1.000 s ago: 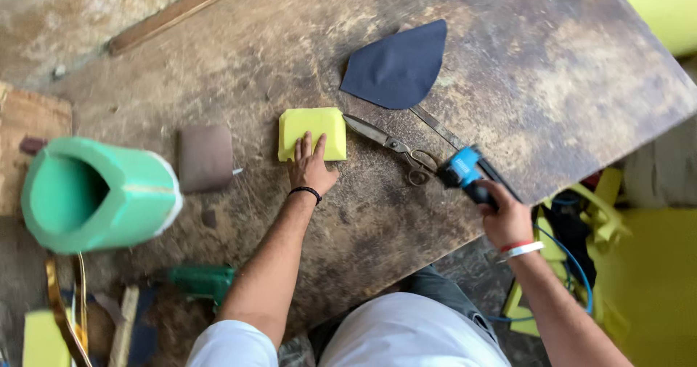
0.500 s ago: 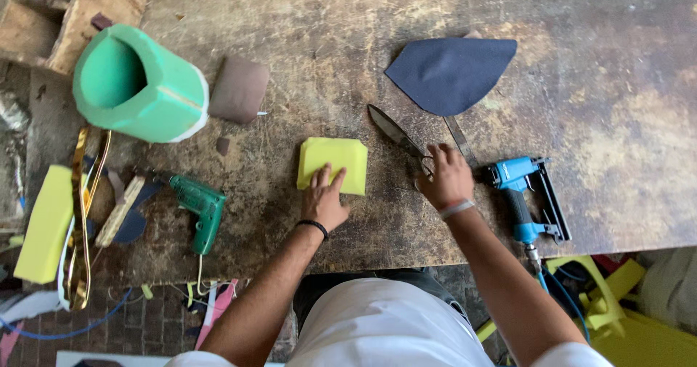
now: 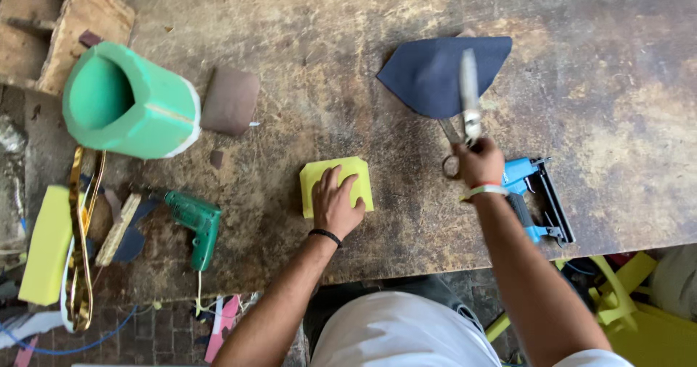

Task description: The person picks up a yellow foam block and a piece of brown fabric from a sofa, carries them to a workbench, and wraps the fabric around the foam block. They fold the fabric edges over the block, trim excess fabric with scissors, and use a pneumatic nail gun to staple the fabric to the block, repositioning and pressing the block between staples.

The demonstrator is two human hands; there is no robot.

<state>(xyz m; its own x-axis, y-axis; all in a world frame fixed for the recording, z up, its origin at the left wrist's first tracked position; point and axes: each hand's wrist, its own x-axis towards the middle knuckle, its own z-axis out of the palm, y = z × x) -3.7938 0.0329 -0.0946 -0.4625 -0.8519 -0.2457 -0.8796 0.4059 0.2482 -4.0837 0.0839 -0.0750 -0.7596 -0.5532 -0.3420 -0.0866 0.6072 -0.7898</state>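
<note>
My left hand (image 3: 336,206) rests flat on a yellow-green foam square (image 3: 359,182) near the front of a worn wooden workbench (image 3: 327,84). My right hand (image 3: 478,164) grips the handles of a pair of metal scissors (image 3: 468,95), blades lifted and pointing away over a dark blue piece of fabric (image 3: 425,76). A blue staple gun (image 3: 534,196) lies just right of my right wrist.
A green foam cylinder (image 3: 131,105) lies on its side at the left, a brown pad (image 3: 231,100) beside it. A green power drill (image 3: 194,222), a yellow foam block (image 3: 45,243) and scraps sit at the left edge. Yellow offcuts (image 3: 624,287) lie below right.
My right hand let go of the staple gun, moved to the scissors and has lifted them off the bench. My left hand stayed on the foam square.
</note>
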